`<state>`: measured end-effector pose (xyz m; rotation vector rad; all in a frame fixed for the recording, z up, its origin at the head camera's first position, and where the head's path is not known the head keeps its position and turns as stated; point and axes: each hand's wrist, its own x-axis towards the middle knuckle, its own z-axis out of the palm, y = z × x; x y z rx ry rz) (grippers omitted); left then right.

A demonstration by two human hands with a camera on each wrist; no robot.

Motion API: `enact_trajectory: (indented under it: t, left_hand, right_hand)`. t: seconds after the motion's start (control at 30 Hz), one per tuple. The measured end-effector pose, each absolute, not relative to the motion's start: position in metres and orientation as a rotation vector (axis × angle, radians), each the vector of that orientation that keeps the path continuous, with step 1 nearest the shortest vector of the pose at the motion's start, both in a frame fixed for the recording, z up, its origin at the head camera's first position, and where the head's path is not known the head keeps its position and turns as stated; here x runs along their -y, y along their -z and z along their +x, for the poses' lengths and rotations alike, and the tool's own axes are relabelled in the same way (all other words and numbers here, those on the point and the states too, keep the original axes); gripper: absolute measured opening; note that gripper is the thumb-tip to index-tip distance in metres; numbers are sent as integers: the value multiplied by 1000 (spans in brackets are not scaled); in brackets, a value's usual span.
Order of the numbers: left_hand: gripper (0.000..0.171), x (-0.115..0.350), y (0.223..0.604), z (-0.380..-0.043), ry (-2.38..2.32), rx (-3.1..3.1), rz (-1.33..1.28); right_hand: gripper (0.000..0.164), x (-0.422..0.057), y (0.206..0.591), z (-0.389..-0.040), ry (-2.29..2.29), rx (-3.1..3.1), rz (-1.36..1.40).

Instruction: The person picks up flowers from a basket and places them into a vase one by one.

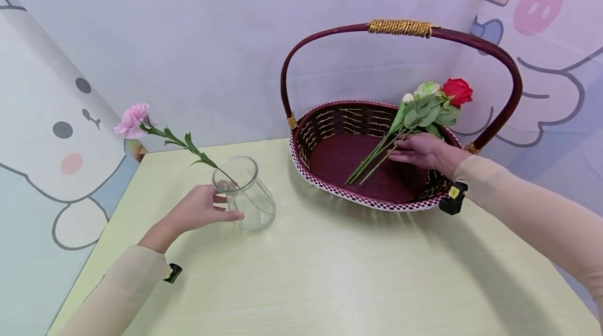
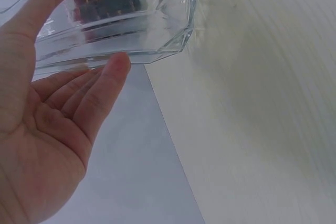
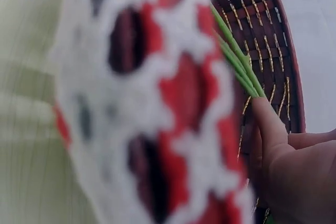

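Observation:
My left hand holds a clear glass vase round its side, thumb on the near face and fingers on the far face. The vase leans to the left in the head view. A pink carnation stands in it, its stem slanting out over the rim to the left. My right hand reaches into the wicker basket, fingers fairly straight against green stems. Those stems carry a red rose and pale green-white blooms leaning on the back right rim. In the right wrist view the thumb is right at the stems.
A tall dark red handle with gold wrapping arches over the basket. White and red lace trim edges its rim, close to the right wrist. The pale wooden table meets a cartoon-printed backdrop behind.

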<state>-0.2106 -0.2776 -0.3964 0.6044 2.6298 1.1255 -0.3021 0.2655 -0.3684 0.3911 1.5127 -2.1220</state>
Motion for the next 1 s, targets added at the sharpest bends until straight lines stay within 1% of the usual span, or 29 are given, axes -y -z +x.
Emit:
enact_trajectory:
  t: [0.07,0.17,0.2,0.27,0.43,0.47,0.77,1.0]
  left_hand:
    - [68,277,397,-210,-1121,-2632,603]
    - [68,277,397,-210,-1111,-2642,611]
    - [68,277,397,-210,-1112,-2643,615]
    - [67,278,396,-210,-1115,-2643,623]
    - [66,277,395,-210,-1122,-2639,624]
    - [66,277,395,-210,-1120,-2639,623]
    - [68,278,395,-210,-1111,-2641,618]
    - [67,279,395,-210,-1122,-2638,622]
  right_hand:
    - [56,-265,370,-301,2106,-1556,376]
    - [61,-266,371,-301,2090,-1605,360]
    - [60,-267,371,-301,2086,-1616,352]
    - [53,-267,371,-301,2089,-1629,346]
    - [24,-268,370,-300,2133,-1620,324]
    - [21,-267,370,-299,2139,-1619,320]
    - [22,-268,367,-297,2159,-1671,274]
    - [17,-267,365,-297,2197,-1649,280]
